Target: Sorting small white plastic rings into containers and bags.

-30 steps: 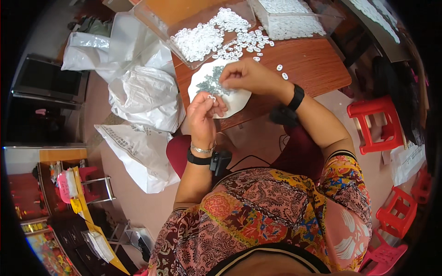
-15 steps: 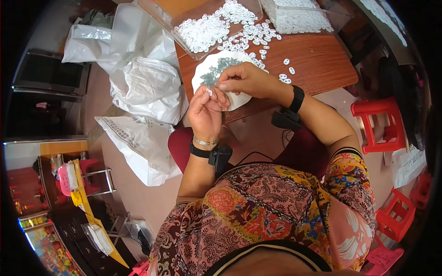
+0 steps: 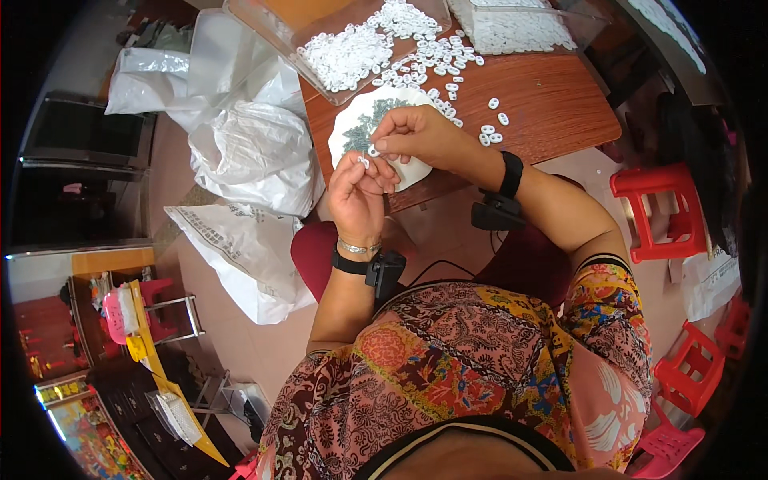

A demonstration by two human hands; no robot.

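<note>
From here I see the left hand [image 3: 358, 198] pinching a small white piece [image 3: 363, 162], with the right hand [image 3: 416, 136] just beside it, its fingertips together on another white piece [image 3: 374, 150]. They are over a white plate [image 3: 342, 122] of little grey bits [image 3: 386, 106], on a brown table [image 3: 552, 104]

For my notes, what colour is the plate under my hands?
White; the plate shows best in the head view.

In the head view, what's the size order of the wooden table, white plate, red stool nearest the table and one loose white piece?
1. Wooden table
2. White plate, partly covered, and red stool: too alike to rank
3. Loose white piece
</note>
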